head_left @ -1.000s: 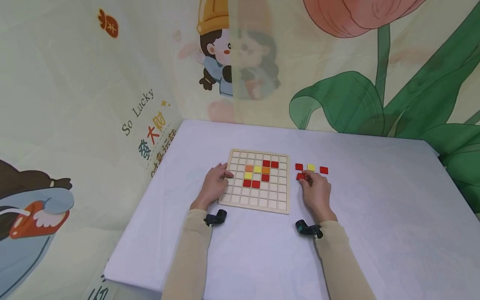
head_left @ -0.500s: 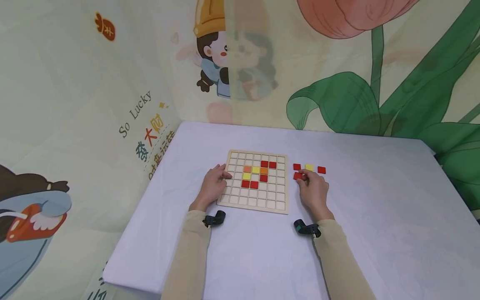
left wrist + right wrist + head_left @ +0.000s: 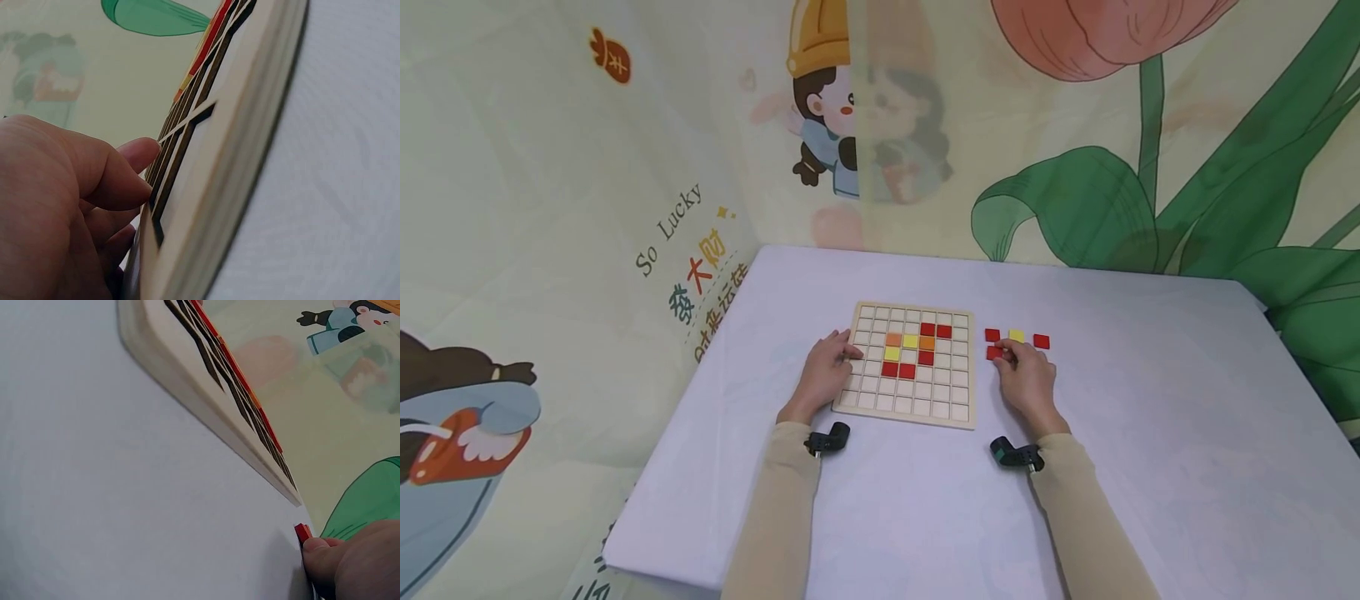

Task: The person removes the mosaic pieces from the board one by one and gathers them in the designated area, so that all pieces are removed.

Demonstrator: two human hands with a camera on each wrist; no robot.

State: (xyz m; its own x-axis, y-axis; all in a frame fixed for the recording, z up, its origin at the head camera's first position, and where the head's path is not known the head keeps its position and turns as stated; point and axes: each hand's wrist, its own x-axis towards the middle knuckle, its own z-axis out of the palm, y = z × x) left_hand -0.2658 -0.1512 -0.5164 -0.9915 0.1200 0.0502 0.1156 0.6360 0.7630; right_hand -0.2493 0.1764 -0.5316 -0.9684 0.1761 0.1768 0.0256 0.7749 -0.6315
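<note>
We've L hand slack-fingered, touching the board at its L edge, & R hand pinching a red tile w/ thumb + fingertip.

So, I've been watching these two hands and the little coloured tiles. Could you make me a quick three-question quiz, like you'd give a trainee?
1. How many yellow tiles sit on the gridded board?
2. What colour is the loose tile at the fingertips of the right hand?
A) yellow
B) red
C) green
3. True or false: both hands are on the same side of the board.

Key
1. Two.
2. B.
3. False: the left hand is at the board's left edge, while the right hand is off to its right.
</note>
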